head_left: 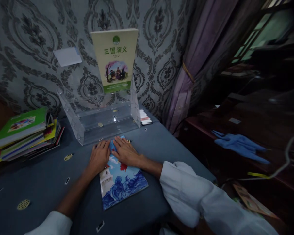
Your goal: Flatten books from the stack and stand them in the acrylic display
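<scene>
Blue-grey tabletop (44, 189) carries clear acrylic rack (74, 122), book stack (24, 133) at left, cream book (116, 57) standing in rack, wave-cover book (123, 186) lying flat before rack, left hand (101, 155) and right hand (124, 152) both palm-down on its far end, fingers extended, neither gripping anything.

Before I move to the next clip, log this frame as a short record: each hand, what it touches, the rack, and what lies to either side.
Left hand: on the far part of the wave-cover book, fingers forward
Right hand: on the same book, beside the left hand
Book position: flat on the dark tablecloth, in front of the clear rack
Rack: one cream-and-green book upright toward its rear
Left side: book stack, green cover on top
Right side: blue cloth on a darker surface
</scene>
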Available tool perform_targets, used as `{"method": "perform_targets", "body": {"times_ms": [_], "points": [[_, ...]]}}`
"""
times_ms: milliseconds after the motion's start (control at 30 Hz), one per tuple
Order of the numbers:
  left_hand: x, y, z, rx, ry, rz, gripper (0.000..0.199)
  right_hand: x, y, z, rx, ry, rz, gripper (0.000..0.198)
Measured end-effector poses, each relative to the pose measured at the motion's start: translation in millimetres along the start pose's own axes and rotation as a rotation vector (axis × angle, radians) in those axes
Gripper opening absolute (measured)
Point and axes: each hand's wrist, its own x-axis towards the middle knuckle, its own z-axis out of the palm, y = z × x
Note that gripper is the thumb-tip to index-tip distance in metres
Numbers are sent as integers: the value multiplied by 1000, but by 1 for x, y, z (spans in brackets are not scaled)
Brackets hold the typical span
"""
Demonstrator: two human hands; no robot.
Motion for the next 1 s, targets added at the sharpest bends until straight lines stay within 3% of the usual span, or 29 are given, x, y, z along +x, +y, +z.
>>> {"method": "perform_targets", "body": {"times_ms": [167, 333, 533, 767, 1000], "points": [[4, 1, -1, 27, -44, 62, 43, -2, 1, -7, 15, 5, 8, 58], [15, 16, -10, 73, -118, -7, 29, -5, 11, -9, 43, 29, -25, 54], [19, 22, -2, 25, -51, 30, 40, -17, 19, -12, 49, 36, 67, 53], [29, 27, -3, 45, -82, 10, 25, -19, 23, -17, 97, 49, 48, 52], [32, 17, 17, -117, -12, 116, 51, -24, 31, -12, 90, 55, 48, 57]]}}
